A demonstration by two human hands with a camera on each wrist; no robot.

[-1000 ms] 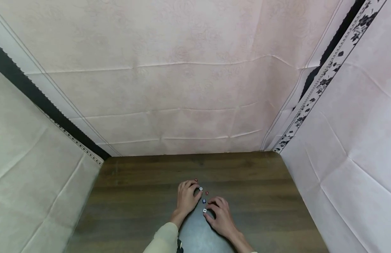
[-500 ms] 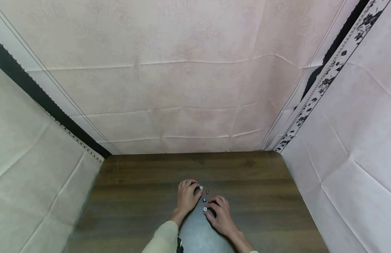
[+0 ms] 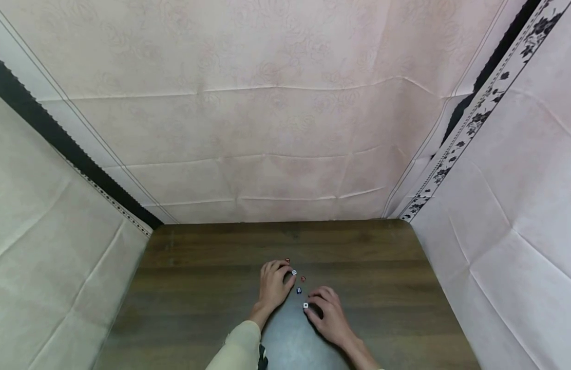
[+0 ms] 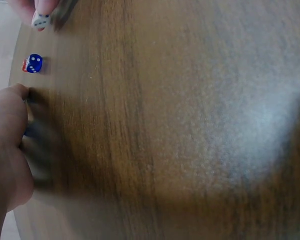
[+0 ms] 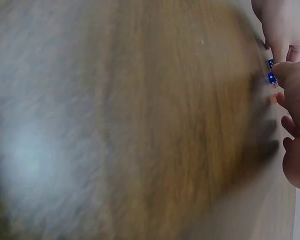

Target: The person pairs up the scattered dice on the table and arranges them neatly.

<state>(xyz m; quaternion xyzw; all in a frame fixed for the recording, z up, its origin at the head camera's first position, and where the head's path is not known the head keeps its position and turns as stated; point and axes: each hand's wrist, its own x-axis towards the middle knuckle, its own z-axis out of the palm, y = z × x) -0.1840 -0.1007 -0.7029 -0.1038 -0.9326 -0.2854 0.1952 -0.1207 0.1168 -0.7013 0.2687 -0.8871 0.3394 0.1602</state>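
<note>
My left hand pinches a blue die between thumb and index finger, on the left of a loose group of dice. One red die lies by its outstretched fingertips. Between the hands, a second red die and a blue die rest on the table; the left wrist view shows this blue die partly covering the red. My right hand holds a white die with dark pips at its thumb and fingertips. In the right wrist view, that hand hides the white die.
The dark wooden table has a glossy reflection near the forearms. Pale patterned cloth hangs behind it, with more cloth at the left and right sides.
My right hand has shifted slightly right with the white die, away from the blue die on the table. My left hand has stayed in place.
</note>
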